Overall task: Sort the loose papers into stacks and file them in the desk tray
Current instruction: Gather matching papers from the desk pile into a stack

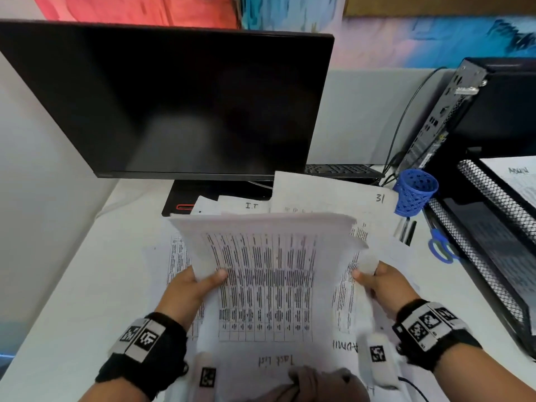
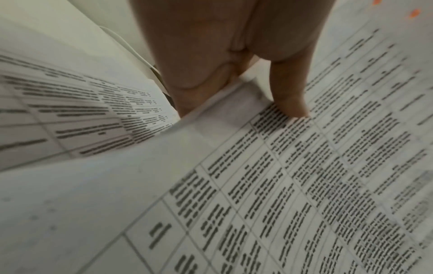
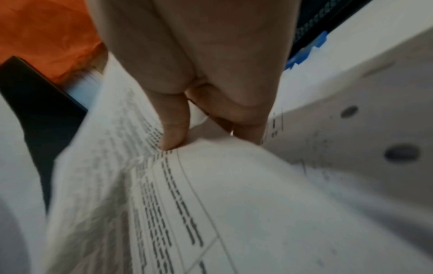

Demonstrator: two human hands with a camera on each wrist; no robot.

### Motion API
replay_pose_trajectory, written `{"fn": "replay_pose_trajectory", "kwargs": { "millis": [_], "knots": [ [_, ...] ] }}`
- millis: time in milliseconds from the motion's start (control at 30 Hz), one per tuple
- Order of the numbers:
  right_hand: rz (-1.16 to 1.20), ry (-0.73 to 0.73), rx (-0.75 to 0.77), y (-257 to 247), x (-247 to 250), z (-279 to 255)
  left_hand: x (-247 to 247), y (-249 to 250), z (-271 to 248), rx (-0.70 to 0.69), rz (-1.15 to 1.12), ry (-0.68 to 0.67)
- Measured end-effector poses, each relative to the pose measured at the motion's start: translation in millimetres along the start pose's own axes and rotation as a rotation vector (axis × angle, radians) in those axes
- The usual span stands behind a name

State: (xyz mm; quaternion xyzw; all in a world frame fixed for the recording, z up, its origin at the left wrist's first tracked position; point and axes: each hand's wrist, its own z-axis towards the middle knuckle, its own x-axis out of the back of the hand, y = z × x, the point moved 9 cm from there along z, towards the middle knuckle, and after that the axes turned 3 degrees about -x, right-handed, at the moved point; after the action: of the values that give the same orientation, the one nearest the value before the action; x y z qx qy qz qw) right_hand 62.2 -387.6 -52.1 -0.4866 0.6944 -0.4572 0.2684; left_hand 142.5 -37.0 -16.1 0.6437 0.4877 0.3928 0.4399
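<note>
White desk surface [image 1: 72, 285] is carrying printed sheets scattered under the hands. Nearest, the left hand [image 1: 188, 288] and right hand [image 1: 380, 285] are each pinching a side edge of a lifted sheaf of table-printed papers [image 1: 266, 271], thumbs on top. Gathering one stack seems underway; squaring its edges comes next. Farther right, the black mesh desk tray [image 1: 493, 195] is already holding a sheet and waiting beside a blue pen cup [image 1: 414, 192].

Likely office: monitor [image 1: 174, 103], keyboard [image 1: 339, 169], mesh desk tray [image 1: 490, 198], pen cup [image 1: 415, 192].
</note>
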Motion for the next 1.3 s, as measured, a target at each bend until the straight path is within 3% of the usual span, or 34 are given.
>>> {"fn": "replay_pose_trajectory", "kwargs": {
  "millis": [233,300,400,433,500,600,633,733,833,900,967,1167,1300],
  "knots": [
    [-0.089,-0.184,0.058,-22,-43,-16,-25,17,13,-0.037,-0.131,0.052],
    [-0.029,-0.167,0.043,-24,-48,-19,-29,21,14,-0.059,-0.132,0.101],
    [0.191,-0.124,-0.100,-9,-44,-18,-22,15,21,-0.044,-0.026,0.200],
    [0.162,-0.141,-0.096,-9,-45,-19,-21,12,23,-0.030,0.011,0.217],
    [-0.114,-0.175,-0.007,-17,-52,-23,-28,7,24,-0.010,0.030,0.154],
    [-0.443,-0.008,0.008,-16,-39,-14,-49,4,25,0.031,-0.032,-0.088],
    [-0.479,0.053,-0.021,-13,-30,-10,-43,6,28,0.010,0.013,-0.096],
    [-0.596,0.155,-0.134,4,3,-5,25,0,48,0.005,0.281,0.155],
    [-0.745,0.228,-0.189,14,34,-9,107,-26,55,0.239,0.629,0.402],
    [-0.764,0.259,-0.199,16,50,-9,137,-44,49,0.409,0.775,0.453],
    [-0.762,0.288,-0.211,16,62,-8,149,-54,44,0.482,0.926,0.452],
    [-0.797,0.287,-0.213,31,67,-2,142,-62,51,0.318,0.775,0.384],
    [-0.810,0.301,-0.213,38,71,1,148,-47,36,0.201,0.708,0.540]
  ]
}}
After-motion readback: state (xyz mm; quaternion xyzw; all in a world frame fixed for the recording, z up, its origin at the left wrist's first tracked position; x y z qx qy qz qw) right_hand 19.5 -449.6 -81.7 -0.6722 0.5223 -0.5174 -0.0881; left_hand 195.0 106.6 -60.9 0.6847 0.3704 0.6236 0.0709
